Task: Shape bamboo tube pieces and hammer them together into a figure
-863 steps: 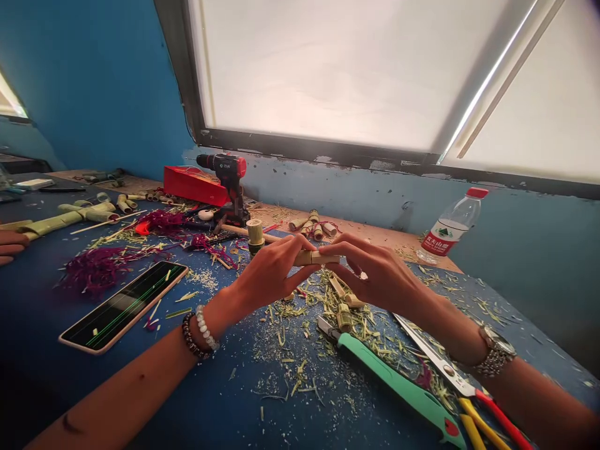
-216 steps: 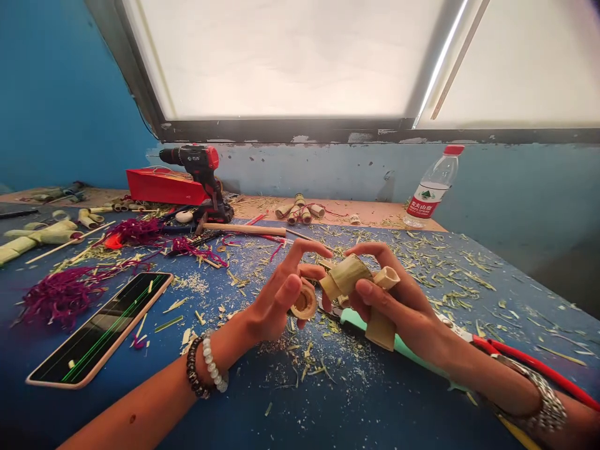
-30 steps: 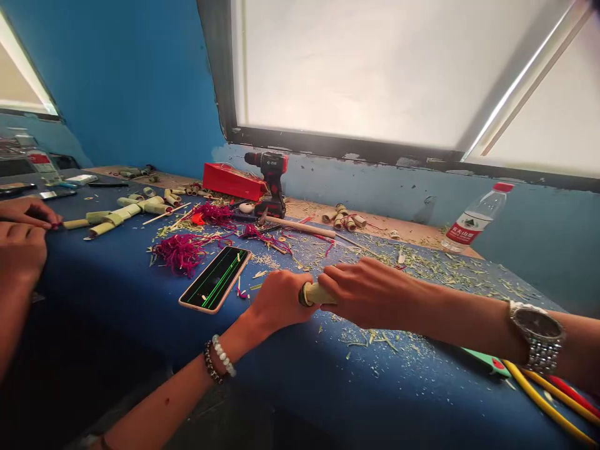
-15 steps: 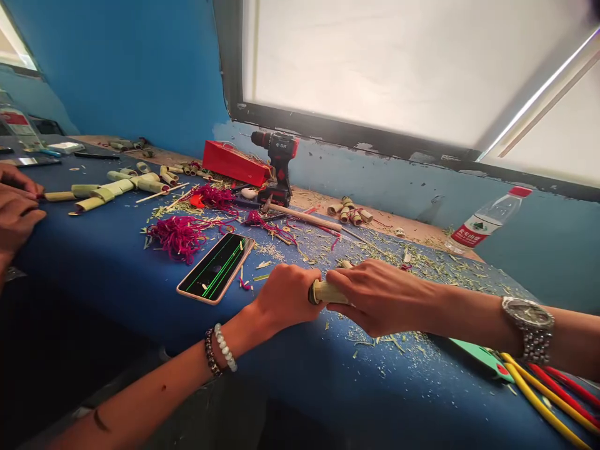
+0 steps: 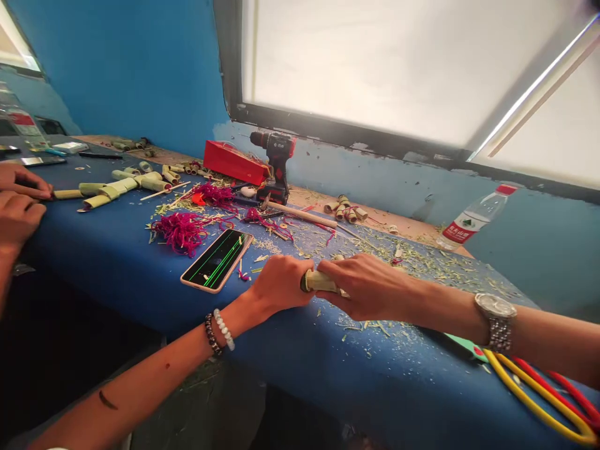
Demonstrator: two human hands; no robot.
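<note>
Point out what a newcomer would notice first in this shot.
The left hand and right hand grip a pale bamboo tube near the front edge of the blue-topped workbench. Further left lies a tangle of magenta fibres beside a black smartphone showing green lines. A red-and-black cordless drill stands at the back, below the window.
</note>
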